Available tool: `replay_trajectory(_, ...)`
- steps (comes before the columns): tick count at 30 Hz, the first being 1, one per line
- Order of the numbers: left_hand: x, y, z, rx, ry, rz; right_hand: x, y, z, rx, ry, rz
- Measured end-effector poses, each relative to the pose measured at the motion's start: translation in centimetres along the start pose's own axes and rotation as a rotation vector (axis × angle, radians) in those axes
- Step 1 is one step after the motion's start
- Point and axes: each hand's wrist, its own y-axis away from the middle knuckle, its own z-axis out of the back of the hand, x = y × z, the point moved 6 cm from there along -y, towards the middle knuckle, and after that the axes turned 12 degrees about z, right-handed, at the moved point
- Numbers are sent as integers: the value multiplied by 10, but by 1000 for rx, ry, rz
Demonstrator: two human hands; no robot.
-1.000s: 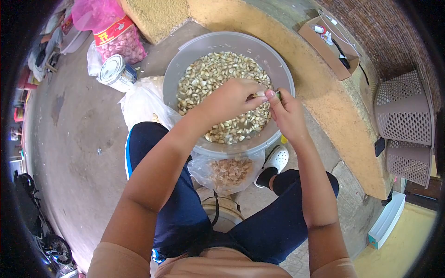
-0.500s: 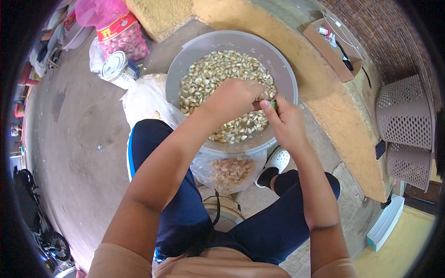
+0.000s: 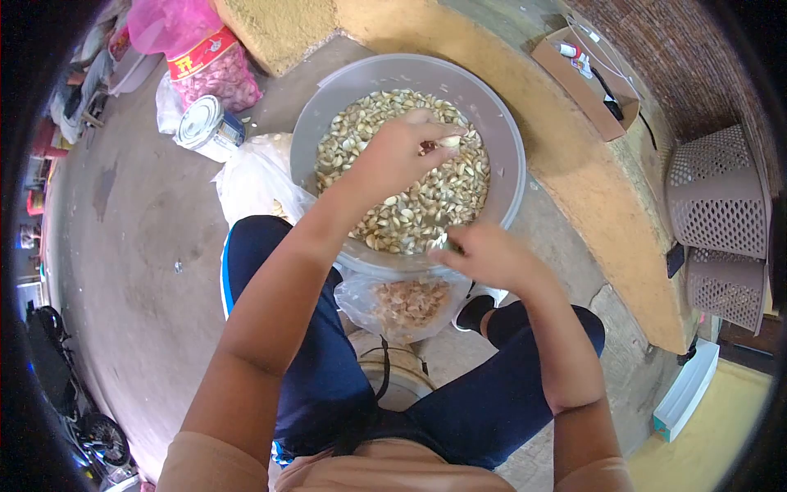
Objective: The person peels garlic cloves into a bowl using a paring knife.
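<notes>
A wide grey tub [image 3: 502, 107] full of garlic cloves [image 3: 393, 215], which seem to lie in water, stands between my knees. Over its middle, my left hand [image 3: 402, 152] pinches a pale garlic clove [image 3: 448, 142] between thumb and fingers. My right hand [image 3: 489, 256] is at the near rim, its fingers closed around a small knife [image 3: 442, 243] that is blurred and mostly hidden. Below that rim sits a clear plastic bag of papery garlic skins [image 3: 412, 302].
Left of the tub are a white plastic bag [image 3: 256, 176], a paint can [image 3: 210, 129] and a pink mesh sack of garlic [image 3: 217, 78]. A yellow ledge [image 3: 590, 197] curves along the right, bearing a cardboard box [image 3: 574, 86]. Perforated crates [image 3: 715, 197] stand far right.
My hands were together over the tub's right side. Now they are apart: the left has moved up and left with the clove, the right down toward the near rim with the knife.
</notes>
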Motion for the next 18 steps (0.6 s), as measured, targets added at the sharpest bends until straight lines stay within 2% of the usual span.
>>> replay_trajectory(5, 6, -1, -8, 120, 155, 55, -20, -3, -82, 334, 128, 90)
replay_trajectory(8, 5, 2, -14, 257, 437, 166, -36, -1, -120, 405, 122, 37)
replay_trajectory(11, 1, 4, -18, 363, 452, 209, -43, 4, -127, 415, 100, -15)
replay_trajectory(14, 2, 4, -20, 380, 474, 188, -60, 0, -128, 428, 108, -61)
replay_trajectory(18, 6, 4, -24, 438, 549, 229, -64, -7, -88, 128, -18, -88)
